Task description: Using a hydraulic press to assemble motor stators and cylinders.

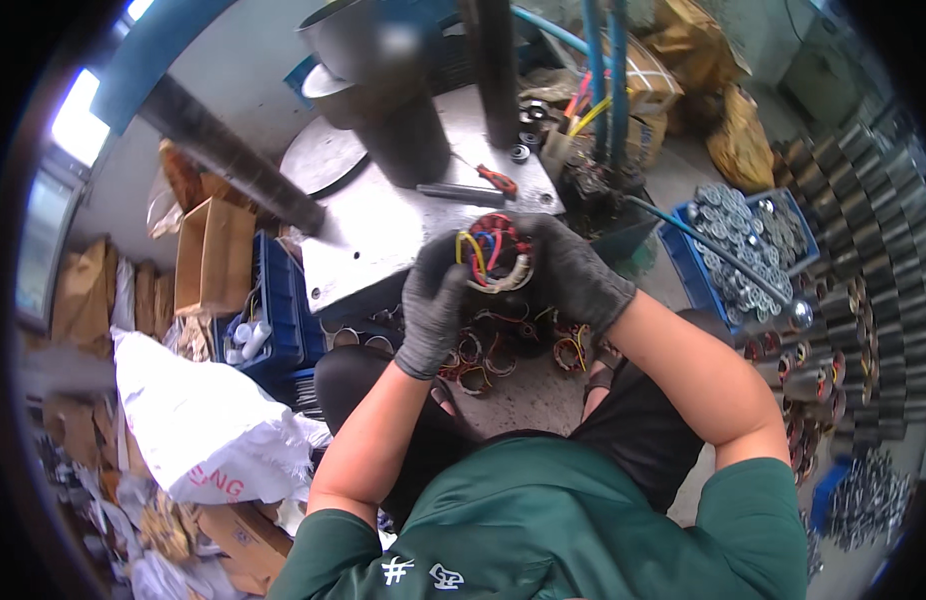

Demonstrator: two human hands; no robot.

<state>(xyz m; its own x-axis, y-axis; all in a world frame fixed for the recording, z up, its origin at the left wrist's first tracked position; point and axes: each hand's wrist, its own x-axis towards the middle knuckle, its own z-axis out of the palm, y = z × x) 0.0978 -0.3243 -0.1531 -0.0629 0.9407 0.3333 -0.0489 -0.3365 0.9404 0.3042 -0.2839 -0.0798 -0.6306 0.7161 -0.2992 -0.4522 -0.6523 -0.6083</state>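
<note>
Between both hands, in front of the metal press table, I hold a motor stator, a ring with red windings and loose yellow, blue and pink wires. My left hand, in a grey glove, is closed on its left side. On the opposite side my right hand, gloved the same way, grips the rim. The far fingertips are partly hidden behind the ring. Just beyond, a dark metal bar and an orange-and-black-handled tool lie on the table. More wound stators lie on the floor below my hands.
Dark steel columns and a thick cylinder rise over the table. A lever with a ball end reaches past a blue bin of round metal parts. Stacked metal cylinders line the right; a white sack sits left.
</note>
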